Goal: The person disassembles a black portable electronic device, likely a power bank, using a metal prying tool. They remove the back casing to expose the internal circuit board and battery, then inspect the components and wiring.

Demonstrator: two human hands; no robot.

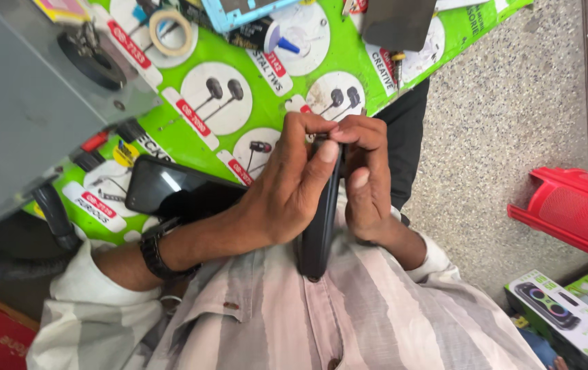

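A dark smartphone (319,226) stands on edge against my striped shirt, held between both hands. My left hand (287,185), with a black watch on the wrist, wraps around its left side with the thumb pressed at the top edge. My right hand (366,178) grips the right side, fingertips pinching at the same top edge. A second black phone (160,185) lies flat on the green printed table cover (266,96) just left of my left forearm.
On the cover lie a roll of tape (170,31), a glue tube with a blue tip (266,35), a dark flat panel (397,24) and a screwdriver (398,68). A grey machine (26,89) fills the left. A red stool (571,209) and boxed speakers (561,315) stand on the speckled floor.
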